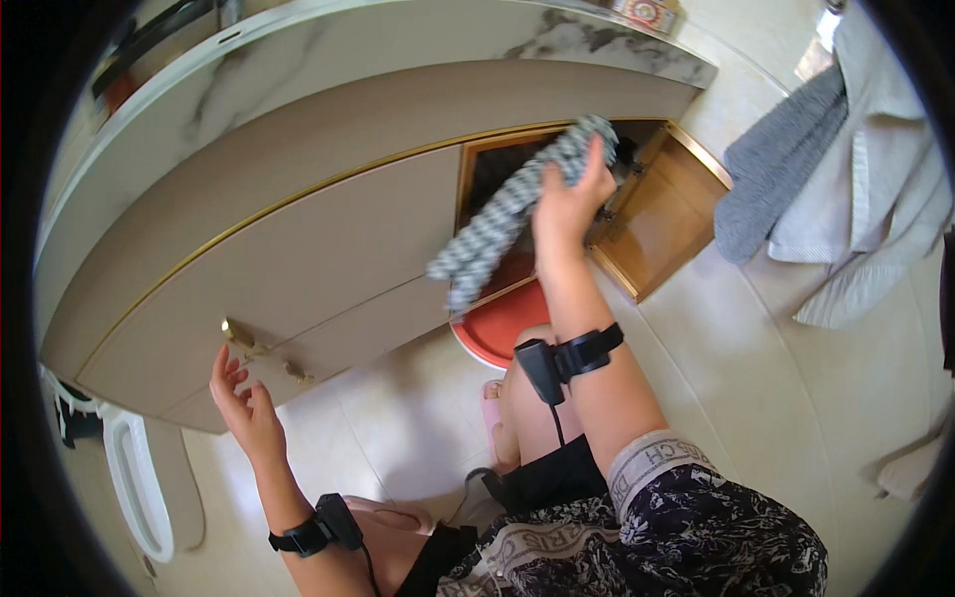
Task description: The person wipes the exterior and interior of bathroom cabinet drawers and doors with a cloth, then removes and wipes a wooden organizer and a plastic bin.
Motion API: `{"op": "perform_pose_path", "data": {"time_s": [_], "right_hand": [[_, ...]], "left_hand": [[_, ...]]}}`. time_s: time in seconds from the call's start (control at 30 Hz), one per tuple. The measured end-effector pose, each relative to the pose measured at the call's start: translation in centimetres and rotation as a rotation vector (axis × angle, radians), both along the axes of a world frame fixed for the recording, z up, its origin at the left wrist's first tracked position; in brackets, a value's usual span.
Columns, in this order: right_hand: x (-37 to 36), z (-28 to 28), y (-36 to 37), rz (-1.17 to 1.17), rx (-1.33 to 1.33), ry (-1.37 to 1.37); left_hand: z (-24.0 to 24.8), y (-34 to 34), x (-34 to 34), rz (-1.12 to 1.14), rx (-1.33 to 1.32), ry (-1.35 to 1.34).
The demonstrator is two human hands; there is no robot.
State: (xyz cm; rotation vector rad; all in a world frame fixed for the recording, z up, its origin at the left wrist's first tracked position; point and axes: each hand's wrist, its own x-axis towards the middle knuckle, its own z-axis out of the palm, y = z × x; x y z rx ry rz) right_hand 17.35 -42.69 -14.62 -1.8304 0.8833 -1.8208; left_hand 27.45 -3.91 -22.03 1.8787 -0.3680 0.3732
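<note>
My right hand (577,199) grips a black-and-white checkered cloth (497,224) near its upper end. The cloth is somewhat blurred and hangs down to the left, across the opening of a cabinet (298,229). That opening's wood-coloured door (667,209) is swung out to the right. My left hand (249,413) is raised by a gold handle (239,333) on the cabinet's front, fingers apart and loosely bent, with nothing in it. Whether its fingertips touch the handle I cannot tell. The cabinet's dark inside is partly hidden behind the cloth and my right hand.
A red basin (487,348) sits on the floor below the opening, partly behind my leg. Grey and white towels (786,159) hang at the right. A marble-patterned counter (418,45) runs above the cabinet. At the lower left is a white basin-like fixture (149,488).
</note>
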Motion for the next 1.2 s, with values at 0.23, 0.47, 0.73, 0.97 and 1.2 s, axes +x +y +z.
{"op": "perform_pose_path", "data": {"time_s": [0.23,0.47,0.73,0.97,1.2], "right_hand": [[1.4,-9.7,5.0,0.078,0.49,0.113],[3.3,1.8,12.3,0.452,-0.227,-0.074],[4.2,-4.7,20.2,1.045,-0.437,0.586],[-0.8,2.7,18.5,0.776,-0.347,0.34],[-2.7,6.2,14.4,0.601,-0.292,0.151]], "left_hand": [[-0.5,-0.5,-0.2,-0.052,0.036,-0.009],[0.6,-1.3,-1.6,-0.04,0.084,-0.013],[0.4,-0.9,-0.7,-0.056,0.023,0.082],[0.5,0.2,-0.5,-0.031,-0.042,0.145],[0.7,1.2,-2.3,-0.067,0.051,0.095]]}}
